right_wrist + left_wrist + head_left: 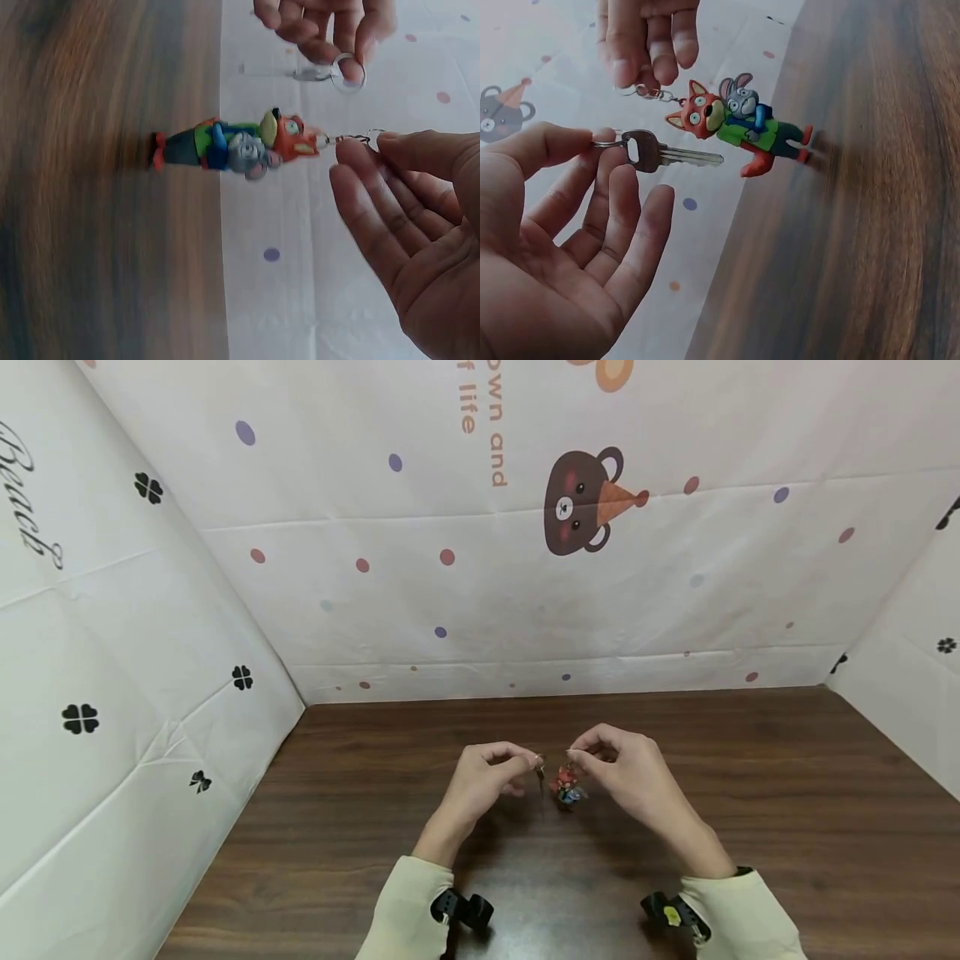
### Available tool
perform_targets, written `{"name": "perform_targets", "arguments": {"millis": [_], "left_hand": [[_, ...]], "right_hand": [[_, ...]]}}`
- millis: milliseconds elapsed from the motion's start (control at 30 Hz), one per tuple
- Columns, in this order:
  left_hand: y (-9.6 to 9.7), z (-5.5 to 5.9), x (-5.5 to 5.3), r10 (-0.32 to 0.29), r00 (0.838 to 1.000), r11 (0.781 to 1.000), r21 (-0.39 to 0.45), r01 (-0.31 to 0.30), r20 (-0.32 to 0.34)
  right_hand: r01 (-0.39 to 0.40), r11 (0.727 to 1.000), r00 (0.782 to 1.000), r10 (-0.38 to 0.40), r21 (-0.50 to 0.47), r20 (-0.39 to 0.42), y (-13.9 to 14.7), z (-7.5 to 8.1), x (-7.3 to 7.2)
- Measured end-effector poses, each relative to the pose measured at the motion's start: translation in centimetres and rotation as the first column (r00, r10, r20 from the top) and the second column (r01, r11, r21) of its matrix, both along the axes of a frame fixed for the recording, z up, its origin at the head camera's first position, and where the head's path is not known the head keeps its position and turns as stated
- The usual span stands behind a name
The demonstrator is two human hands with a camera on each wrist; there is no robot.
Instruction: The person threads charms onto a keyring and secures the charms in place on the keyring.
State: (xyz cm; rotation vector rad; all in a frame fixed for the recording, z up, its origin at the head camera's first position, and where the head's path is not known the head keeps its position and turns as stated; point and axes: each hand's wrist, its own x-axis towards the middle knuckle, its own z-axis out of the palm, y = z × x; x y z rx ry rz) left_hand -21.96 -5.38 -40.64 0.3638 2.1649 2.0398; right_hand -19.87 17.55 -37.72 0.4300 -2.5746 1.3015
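Observation:
My left hand [478,775] pinches a split key ring [606,143] between thumb and fingertips, and a metal key [651,151] hangs from it, blade down. Opposite, my right hand [628,770] pinches the ring end of a short chain [660,95]. From that chain hangs a keychain figurine [202,144], a red-orange fox in a green shirt with a grey rabbit in blue at its side. The figurine hangs upright, its feet close over the table. Key and figurine are side by side, apart, with the two hands a short gap from each other.
A dark brown wooden table [360,860] lies under both hands. White printed sheets with dots and clovers wall it at the back [495,602] and the left side [97,652]. Black camera straps [461,910] sit on both wrists, over pale sleeves [408,906].

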Motion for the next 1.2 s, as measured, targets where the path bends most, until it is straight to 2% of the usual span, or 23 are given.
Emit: {"name": "perform_targets", "arguments": {"millis": [233, 567, 767, 1000, 1200], "left_hand": [[0.08, 0.14, 0.06, -0.041, 0.999, 0.999, 0.025, 0.042, -0.024], [0.35, 0.09, 0.17, -0.083, 0.993, 0.996, -0.024, 0.081, -0.081], [0.42, 0.24, 0.32, -0.085, 0.991, 0.996, -0.031, 0.082, -0.1], [0.47, 0.24, 0.31, -0.115, 0.986, 0.993, -0.029, 0.112, -0.118], [0.7, 0.05, 0.13, -0.105, 0.987, 0.994, -0.003, 0.105, -0.124]], "right_hand": [[-0.04, 0.998, 0.998, 0.042, -0.056, 0.048, -0.49, -0.1, 0.1], [-0.054, 0.993, 0.995, 0.062, -0.106, 0.077, -0.58, -0.07, 0.11], [-0.062, 0.993, 0.995, 0.069, -0.1, 0.069, -0.59, -0.04, 0.12], [-0.083, 0.995, 0.996, 0.083, -0.054, 0.012, -0.49, -0.27, -0.05], [-0.14, 0.982, 0.989, 0.145, -0.126, 0.032, -0.45, -0.27, 0.01]]}}
